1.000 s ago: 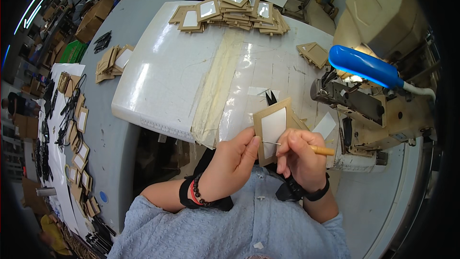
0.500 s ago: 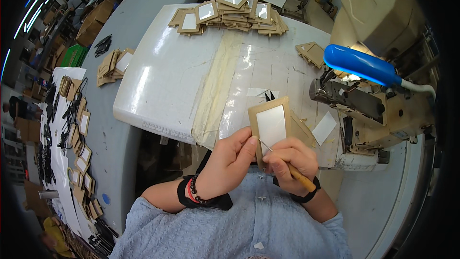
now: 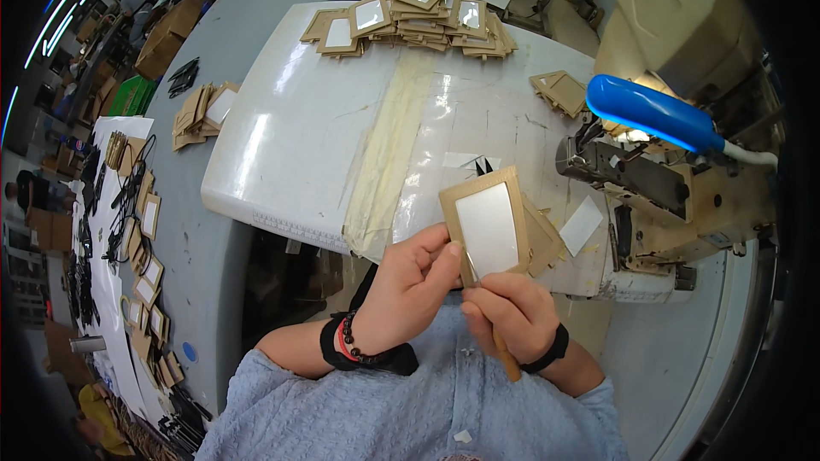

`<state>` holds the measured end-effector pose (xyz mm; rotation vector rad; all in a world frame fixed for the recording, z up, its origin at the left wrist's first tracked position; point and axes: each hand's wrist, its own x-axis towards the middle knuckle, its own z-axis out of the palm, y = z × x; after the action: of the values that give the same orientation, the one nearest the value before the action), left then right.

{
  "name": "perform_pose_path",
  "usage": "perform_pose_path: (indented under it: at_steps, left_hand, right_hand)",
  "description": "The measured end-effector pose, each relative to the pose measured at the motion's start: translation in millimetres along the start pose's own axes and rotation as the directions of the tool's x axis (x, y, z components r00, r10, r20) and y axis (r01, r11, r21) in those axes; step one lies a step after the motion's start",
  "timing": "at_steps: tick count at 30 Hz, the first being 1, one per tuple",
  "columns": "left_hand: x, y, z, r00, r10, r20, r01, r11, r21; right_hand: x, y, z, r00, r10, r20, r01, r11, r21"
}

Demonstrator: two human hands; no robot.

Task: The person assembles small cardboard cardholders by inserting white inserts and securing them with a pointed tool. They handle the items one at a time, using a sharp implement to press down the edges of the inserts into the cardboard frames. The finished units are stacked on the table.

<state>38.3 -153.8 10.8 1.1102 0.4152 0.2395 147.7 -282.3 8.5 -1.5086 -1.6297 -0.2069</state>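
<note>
In my left hand (image 3: 412, 288) is a tan badge holder (image 3: 518, 230) with a clear window over a whitish middle, tilted above the table edge. My left thumb and fingers pinch its lower left edge. My right hand (image 3: 518, 312) is closed round an awl (image 3: 507, 360) with a wooden handle and a thin metal shaft. The shaft lies against the holder's lower left border, near my left thumb; its tip is too small to make out. Beyond the holder, black pointed tips (image 3: 484, 166), perhaps of scissors, show on the table, and another tan piece (image 3: 541, 237) lies partly hidden behind it.
A pile of tan holders (image 3: 418, 27) covers the table's far edge. On the right stand a sewing machine (image 3: 636, 181) and a blue lamp (image 3: 645, 111). A white slip (image 3: 582, 225) lies near the machine. More holders (image 3: 198, 118) sit on the grey bench at left.
My right hand has turned, so the awl's handle now points more steeply down and its shaft more upright. The holder has tilted slightly, showing more of its window.
</note>
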Motion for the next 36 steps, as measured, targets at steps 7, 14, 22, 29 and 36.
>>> perform_pose_path:
  at_steps: [7, 14, 22, 29, 36]
  left_hand:
    - [-1.3, 1.4, 0.0, 0.999, 0.038, -0.025, -0.036, 0.996, 0.084]
    - [-0.9, 0.5, 0.3, 0.998, 0.051, -0.031, -0.048, 0.993, 0.110]
    - [-4.5, 1.4, 3.6, 0.997, 0.069, -0.020, -0.067, 0.992, 0.105]
    - [-7.1, -1.7, 1.3, 0.995, 0.095, -0.030, -0.080, 0.942, 0.325]
    - [-2.9, -3.9, 0.8, 0.983, 0.185, -0.009, -0.169, 0.916, 0.363]
  right_hand:
    - [-0.1, 0.7, 8.1, 0.999, -0.049, 0.009, 0.050, 0.996, -0.072]
    - [-0.5, 1.0, 8.3, 0.999, -0.042, 0.021, 0.043, 0.997, -0.071]
    - [3.2, -0.9, 6.3, 1.000, 0.014, -0.024, -0.014, 1.000, -0.010]
    - [12.5, 3.5, -11.9, 0.815, 0.545, 0.195, -0.515, 0.528, 0.676]
    - [10.6, 13.2, -10.2, 0.630, 0.660, 0.410, -0.497, -0.063, 0.865]
